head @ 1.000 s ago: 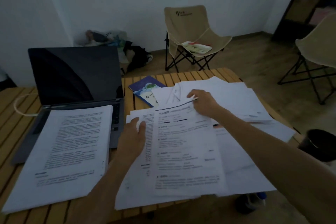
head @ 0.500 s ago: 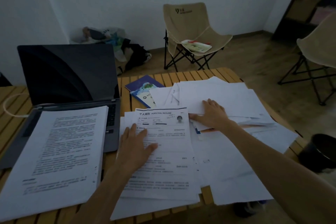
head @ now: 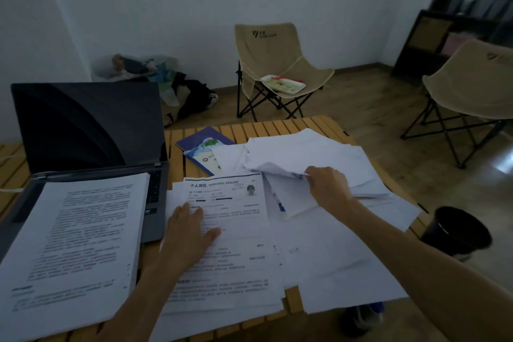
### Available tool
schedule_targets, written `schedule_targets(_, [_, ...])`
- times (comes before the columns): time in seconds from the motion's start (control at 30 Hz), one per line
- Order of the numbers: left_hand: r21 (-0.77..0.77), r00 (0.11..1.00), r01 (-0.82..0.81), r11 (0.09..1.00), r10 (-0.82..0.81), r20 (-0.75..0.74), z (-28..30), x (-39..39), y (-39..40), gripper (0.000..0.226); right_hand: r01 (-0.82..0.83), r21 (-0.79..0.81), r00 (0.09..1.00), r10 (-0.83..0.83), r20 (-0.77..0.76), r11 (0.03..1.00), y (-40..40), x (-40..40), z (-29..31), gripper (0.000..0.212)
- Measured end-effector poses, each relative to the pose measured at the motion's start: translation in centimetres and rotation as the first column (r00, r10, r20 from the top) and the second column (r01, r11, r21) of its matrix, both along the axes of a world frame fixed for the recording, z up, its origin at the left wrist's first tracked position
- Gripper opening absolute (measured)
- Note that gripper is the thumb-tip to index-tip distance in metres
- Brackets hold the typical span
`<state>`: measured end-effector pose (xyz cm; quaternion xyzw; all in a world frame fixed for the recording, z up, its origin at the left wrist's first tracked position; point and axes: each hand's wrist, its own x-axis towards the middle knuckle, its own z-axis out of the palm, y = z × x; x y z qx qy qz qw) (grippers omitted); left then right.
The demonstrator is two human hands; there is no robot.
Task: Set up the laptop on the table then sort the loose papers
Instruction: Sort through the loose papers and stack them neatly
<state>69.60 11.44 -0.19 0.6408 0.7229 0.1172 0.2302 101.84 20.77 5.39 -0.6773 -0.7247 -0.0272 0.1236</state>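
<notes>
Left hand (head: 188, 233) flat, fingers straight, pressing on the resume sheet (head: 227, 230), which tops a pile at the table's near middle. Sheet's long axis running away from the body, heading at the far end, tilted slightly to the right.

Right hand (head: 329, 189) up and to the right of the left hand, fingers curled, pinching the edge of a loose white sheet (head: 280, 166) and lifting it off the spread-out papers (head: 333, 253). Lifted sheet bent, its raised corner pointing left toward the booklet (head: 205, 147) lying just beyond the resume. More white sheets (head: 319, 153) fanned out beyond and to the right of the right hand.

Laptop (head: 88, 125) to the left of the left hand, lid open, dark screen facing the body, hinge running left to right. Thick printed stack (head: 80, 244) lying over its keyboard and front edge, long axis away from the body, touching the left forearm's side of the pile or just beside it; cannot tell which.

Slatted wooden table (head: 280, 125) under all. Black bin (head: 455, 230) on the floor to the right of the right forearm. Folding chair (head: 274, 64) well beyond the hands.
</notes>
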Motion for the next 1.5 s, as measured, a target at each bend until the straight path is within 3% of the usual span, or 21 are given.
schedule_targets(0.07, [0.014,1.0,0.004,1.0,-0.004,0.009,-0.2,-0.2,0.0,0.081,0.061,0.005,0.992,-0.061,0.109,0.998,-0.6,0.8,0.1,0.021])
schedule_targets(0.17, [0.027,1.0,0.001,1.0,-0.001,0.007,-0.4,-0.2,0.0,0.081,0.022,-0.181,0.966,0.026,0.257,0.983,-1.1,0.5,-0.3,0.023])
schedule_targets(0.3, [0.024,1.0,0.002,1.0,-0.002,-0.019,-0.4,-0.3,0.2,0.081,-0.142,-0.407,0.98,0.187,0.074,0.903,-1.6,0.5,-0.1,0.059])
schedule_targets(0.43, [0.034,1.0,-0.001,0.999,0.001,0.002,-0.4,-0.3,0.0,0.081,-0.141,-0.353,0.981,0.179,0.074,0.925,-1.3,1.0,-0.1,0.053])
schedule_targets(0.6, [0.034,1.0,-0.003,0.999,0.003,0.007,-0.4,-0.2,0.0,0.081,-0.148,-0.35,0.955,0.225,0.191,0.925,-1.5,0.1,-0.4,0.073])
schedule_targets(0.77, [0.04,1.0,0.0,0.999,0.001,-0.011,-0.2,-0.2,0.0,0.08,-0.181,-0.287,0.945,0.247,0.216,0.941,-1.7,0.1,-0.2,0.05])
schedule_targets(0.93, [0.055,1.0,0.011,0.998,-0.011,-0.007,-0.3,-0.2,0.1,0.076,-0.292,-0.199,0.944,0.315,0.098,0.936,-3.6,1.4,-1.0,0.032])
schedule_targets(1.23, [0.056,1.0,-0.001,0.998,0.001,0.009,-0.4,-0.3,0.0,0.079,-0.236,-0.201,0.968,0.248,0.037,0.951,-3.0,1.8,-0.7,0.027])
schedule_targets(1.33, [0.052,1.0,-0.01,0.999,0.009,0.019,-0.4,-0.3,0.0,0.08,-0.195,-0.237,0.98,0.181,-0.078,0.952,-2.5,2.6,-0.9,0.031])
schedule_targets(1.43, [0.048,1.0,-0.012,0.999,0.011,0.023,-0.4,-0.3,0.0,0.081,-0.143,-0.215,0.955,0.078,-0.287,0.966,-1.8,2.9,-1.6,0.028])
schedule_targets(1.5, [0.049,0.999,-0.017,0.999,0.015,0.038,-0.4,-0.3,-0.1,0.082,-0.136,-0.157,0.946,0.081,-0.313,0.978,-1.8,2.8,-2.0,0.025])
